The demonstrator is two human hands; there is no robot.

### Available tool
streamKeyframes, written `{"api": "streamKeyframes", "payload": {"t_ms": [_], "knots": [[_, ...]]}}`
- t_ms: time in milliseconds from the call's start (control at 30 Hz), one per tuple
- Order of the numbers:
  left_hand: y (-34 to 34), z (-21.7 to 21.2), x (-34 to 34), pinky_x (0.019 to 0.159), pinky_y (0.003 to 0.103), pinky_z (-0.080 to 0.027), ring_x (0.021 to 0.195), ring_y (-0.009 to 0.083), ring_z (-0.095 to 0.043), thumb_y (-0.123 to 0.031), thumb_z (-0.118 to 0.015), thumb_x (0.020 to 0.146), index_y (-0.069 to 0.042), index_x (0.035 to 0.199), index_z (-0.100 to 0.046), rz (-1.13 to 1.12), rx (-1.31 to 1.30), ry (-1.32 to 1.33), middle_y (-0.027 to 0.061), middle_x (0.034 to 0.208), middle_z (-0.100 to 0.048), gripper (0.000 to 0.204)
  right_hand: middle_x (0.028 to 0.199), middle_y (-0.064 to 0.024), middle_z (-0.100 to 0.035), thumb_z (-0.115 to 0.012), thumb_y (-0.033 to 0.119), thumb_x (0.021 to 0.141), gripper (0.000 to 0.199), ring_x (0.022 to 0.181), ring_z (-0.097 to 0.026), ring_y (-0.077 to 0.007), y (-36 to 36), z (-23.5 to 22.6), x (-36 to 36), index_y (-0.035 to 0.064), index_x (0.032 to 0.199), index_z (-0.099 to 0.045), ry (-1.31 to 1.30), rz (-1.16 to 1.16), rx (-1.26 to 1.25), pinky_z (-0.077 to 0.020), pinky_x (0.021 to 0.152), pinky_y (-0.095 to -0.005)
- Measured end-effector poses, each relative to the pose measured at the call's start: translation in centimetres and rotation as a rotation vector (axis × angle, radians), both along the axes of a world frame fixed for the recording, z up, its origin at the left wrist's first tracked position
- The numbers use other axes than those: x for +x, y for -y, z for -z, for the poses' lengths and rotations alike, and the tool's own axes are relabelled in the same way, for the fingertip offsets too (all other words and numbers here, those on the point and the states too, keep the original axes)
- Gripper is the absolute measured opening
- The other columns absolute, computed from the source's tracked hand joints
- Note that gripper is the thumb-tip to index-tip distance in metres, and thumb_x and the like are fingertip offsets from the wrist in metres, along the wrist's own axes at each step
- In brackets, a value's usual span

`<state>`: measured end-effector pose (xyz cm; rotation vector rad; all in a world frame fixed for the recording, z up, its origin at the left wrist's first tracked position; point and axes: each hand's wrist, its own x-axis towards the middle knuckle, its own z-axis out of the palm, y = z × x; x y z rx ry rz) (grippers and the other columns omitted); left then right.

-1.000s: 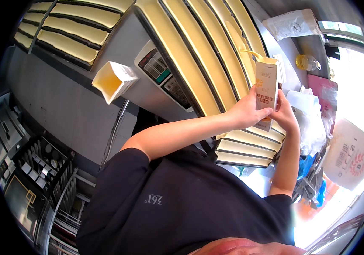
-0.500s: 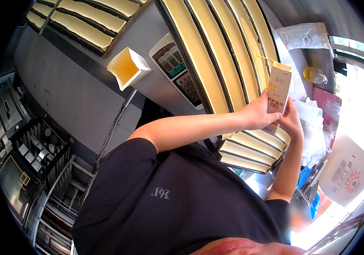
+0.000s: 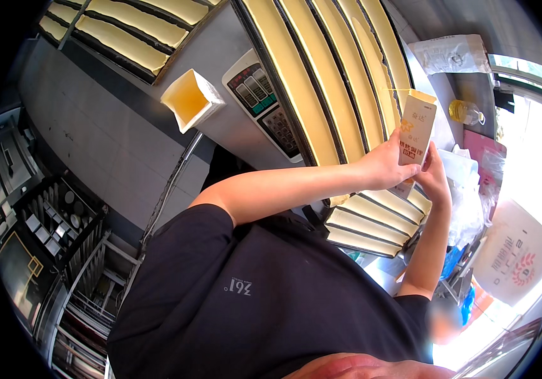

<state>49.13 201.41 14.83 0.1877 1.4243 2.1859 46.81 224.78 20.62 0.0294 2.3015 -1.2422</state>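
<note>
1. Your left hand had its grip clamped on the carton, thumb across the printed face and fingers wrapped behind.
2. The carton stood upright in the upper right of the frame with its top flaps open. You probably held it that way so that nothing would spill.
3. Your right hand lay against the carton's lower right edge, seemingly to steady it. I cannot tell whether its grip was closed on it.
4. You held the carton in the air in front of the trays of pale yellow strips, not resting on any table.
5. A keypad panel and a square yellow tub sat at the upper centre, well apart from your hands.
6. A bottle of yellow liquid stood just to the right of the carton.
</note>
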Motion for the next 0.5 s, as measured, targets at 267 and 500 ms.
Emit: {"api": "streamKeyframes", "payload": {"t_ms": [267, 500], "knots": [[0.08, -0.05, -0.04, 0.127, 0.047, -0.047, 0.147, 0.0380, -0.063, -0.031, -0.080, 0.105, -0.001, 0.171, -0.024, 0.043, -0.006, 0.031, 0.0273, 0.156, -0.062, 0.091, 0.134, -0.0107, -0.071, -0.087, 0.013, 0.092, 0.068, 0.124, -0.067, -0.0170, 0.16, -0.41, -0.08, -0.0007, 0.149, -0.054, 0.022, -0.008, 0.018, -0.0560, 0.109, -0.0367], [-0.10, 0.05, 0.09, 0.127, 0.046, -0.047, 0.147, 0.0379, -0.063, -0.031, -0.079, 0.106, 0.001, 0.172, -0.023, 0.043, -0.008, 0.023, 0.0274, 0.155, -0.062, 0.092, 0.133, -0.0100, -0.071, -0.089, 0.015, 0.091, 0.067, 0.123, -0.067, -0.0165, 0.23, -0.83, 0.00, 0.0005, 0.148, -0.056, 0.054, -0.015, 0.054, -0.0560, 0.109, -0.0360]]}}
